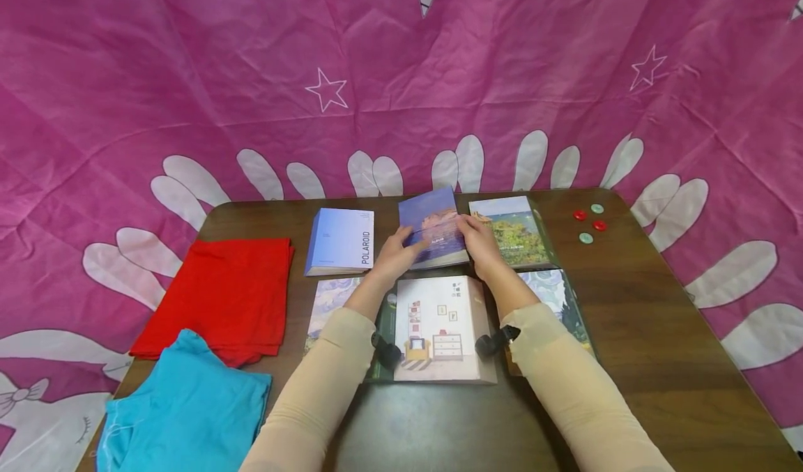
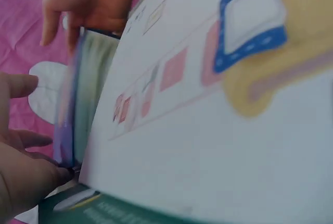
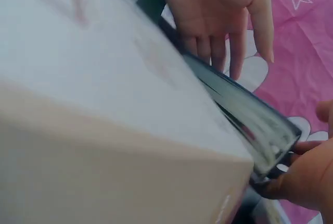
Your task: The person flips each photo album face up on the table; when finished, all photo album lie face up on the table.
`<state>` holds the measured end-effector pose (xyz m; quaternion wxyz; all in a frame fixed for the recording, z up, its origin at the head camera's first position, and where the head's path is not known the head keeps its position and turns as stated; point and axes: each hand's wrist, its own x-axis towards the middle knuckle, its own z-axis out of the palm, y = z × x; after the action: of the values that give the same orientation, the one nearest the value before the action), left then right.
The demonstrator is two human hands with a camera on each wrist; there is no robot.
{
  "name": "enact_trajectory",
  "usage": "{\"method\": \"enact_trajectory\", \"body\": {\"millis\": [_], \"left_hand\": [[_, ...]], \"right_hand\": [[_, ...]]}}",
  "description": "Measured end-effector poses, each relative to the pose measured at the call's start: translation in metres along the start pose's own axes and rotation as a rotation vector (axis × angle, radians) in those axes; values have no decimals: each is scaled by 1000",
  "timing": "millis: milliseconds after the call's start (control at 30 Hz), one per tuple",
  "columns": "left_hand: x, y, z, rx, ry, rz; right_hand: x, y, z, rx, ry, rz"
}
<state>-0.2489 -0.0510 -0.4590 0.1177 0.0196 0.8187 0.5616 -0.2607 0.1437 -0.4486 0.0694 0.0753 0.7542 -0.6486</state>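
Note:
A purple-blue photo album [image 1: 433, 221] with a pinkish picture on its cover lies slightly turned at the middle of the back row. My left hand [image 1: 395, 256] is at its left edge, fingers straight and thumb reaching over the cover. At its right edge is my right hand [image 1: 479, 245], fingers extended along the side. The left wrist view catches the album [image 2: 65, 114] edge-on between both hands. In the right wrist view, its pages [image 3: 255, 125] show and the left hand's thumb stands off the cover. A thick white album [image 1: 433, 325] with a furniture drawing lies nearer me.
To the left is a blue Polaroid album [image 1: 341, 238]; to the right, a landscape-covered album [image 1: 511, 231]. Partly covered albums [image 1: 332, 298] flank the white one. Red cloth [image 1: 219, 298] and turquoise cloth [image 1: 188, 402] lie left. Several red and pale green buttons [image 1: 599, 226] sit back right.

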Motion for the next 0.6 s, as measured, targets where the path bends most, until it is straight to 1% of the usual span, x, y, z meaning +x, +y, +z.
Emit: {"method": "enact_trajectory", "body": {"millis": [133,200,267,367,433,500,600], "left_hand": [[1,5,11,-92,-23,36],[3,7,17,-128,-34,49],[4,9,23,-158,-49,56],[8,13,33,-203,-52,45],[10,17,39,-262,-61,41],[12,22,44,-347,-71,36],[12,30,47,-455,-77,41]], "right_hand": [[-3,-6,-5,92,140,-47],[-2,-9,-7,130,173,-66],[-2,-12,-11,166,168,-58],[-2,-17,-16,213,152,-47],[-4,-22,-20,221,160,-56],[-6,-26,-22,226,169,-83],[-9,-33,-23,226,171,-121]]}}
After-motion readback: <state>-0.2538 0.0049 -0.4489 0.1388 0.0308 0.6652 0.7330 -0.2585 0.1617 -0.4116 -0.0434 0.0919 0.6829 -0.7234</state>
